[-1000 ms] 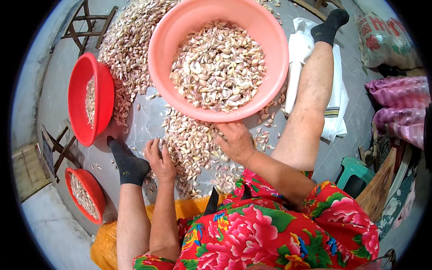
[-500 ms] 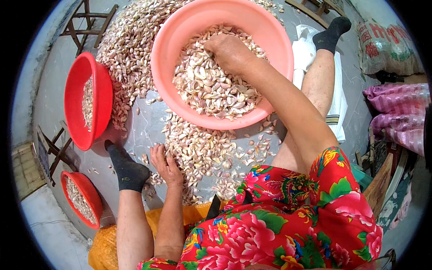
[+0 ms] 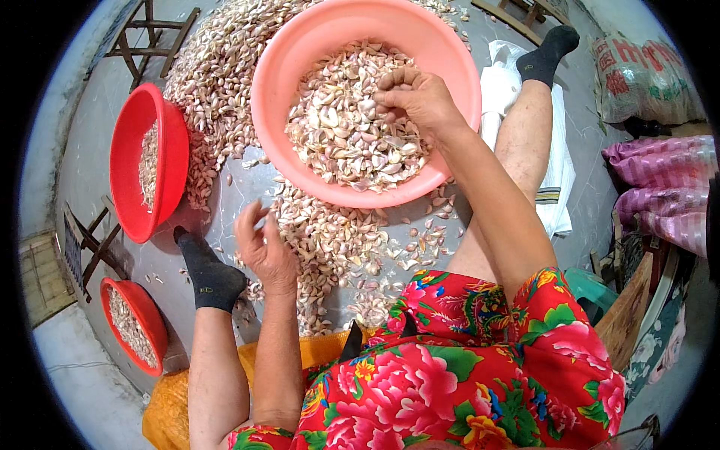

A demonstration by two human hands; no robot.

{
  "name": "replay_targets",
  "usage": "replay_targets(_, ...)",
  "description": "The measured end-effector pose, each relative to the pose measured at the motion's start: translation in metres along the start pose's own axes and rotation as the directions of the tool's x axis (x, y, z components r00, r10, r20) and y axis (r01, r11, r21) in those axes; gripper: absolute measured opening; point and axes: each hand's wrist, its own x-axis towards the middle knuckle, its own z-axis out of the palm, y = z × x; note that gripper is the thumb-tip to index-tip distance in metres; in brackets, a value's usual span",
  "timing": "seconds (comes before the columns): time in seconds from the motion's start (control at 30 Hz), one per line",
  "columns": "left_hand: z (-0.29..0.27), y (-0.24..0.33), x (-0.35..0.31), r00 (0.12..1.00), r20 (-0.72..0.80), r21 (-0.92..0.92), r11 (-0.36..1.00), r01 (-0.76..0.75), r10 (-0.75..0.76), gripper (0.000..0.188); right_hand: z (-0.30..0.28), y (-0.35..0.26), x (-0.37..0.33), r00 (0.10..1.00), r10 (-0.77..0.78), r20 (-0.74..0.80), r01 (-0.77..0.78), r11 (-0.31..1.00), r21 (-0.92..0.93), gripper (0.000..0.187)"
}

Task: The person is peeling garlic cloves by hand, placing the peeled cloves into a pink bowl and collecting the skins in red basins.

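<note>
My right hand (image 3: 420, 101) hovers above the garlic cloves (image 3: 341, 127) heaped in a large pink basin (image 3: 274, 112). Its fingers are bent and apart, and I see nothing between them. Lower left, my left hand (image 3: 264, 247) is raised over the left edge of the loose garlic cloves (image 3: 322, 240) on the floor in front of me. That hand's fingers are loosely curled, with a gap beside the thumb and no clove visible in it.
A big heap of cloves (image 3: 225, 75) spreads behind and left of the basin. Red basins (image 3: 169, 165) (image 3: 156, 319) holding pale bits stand at left, near wooden stools (image 3: 142, 52). My socked feet (image 3: 214, 277) flank the work. Sacks (image 3: 649, 79) stand at right.
My right hand has lifted off the cloves in the basin, moved right and opened its fingers. My left hand has risen slightly from the floor pile and moved up and left.
</note>
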Motion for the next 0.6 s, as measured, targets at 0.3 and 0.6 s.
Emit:
replay_targets(0.3,0.062,0.096,0.021,0.847,0.528,-0.448,0.826,0.343,-0.066,0.032,0.028,-0.015,-0.078,0.957,0.179,0.227,-0.199,0.978,0.067,0.017)
replay_targets(0.6,0.062,0.092,-0.003,0.898,0.431,-0.159,0.971,0.177,-0.093,0.016,0.037,0.022,-0.119,0.989,0.023,0.144,-0.032,0.997,0.064,0.019)
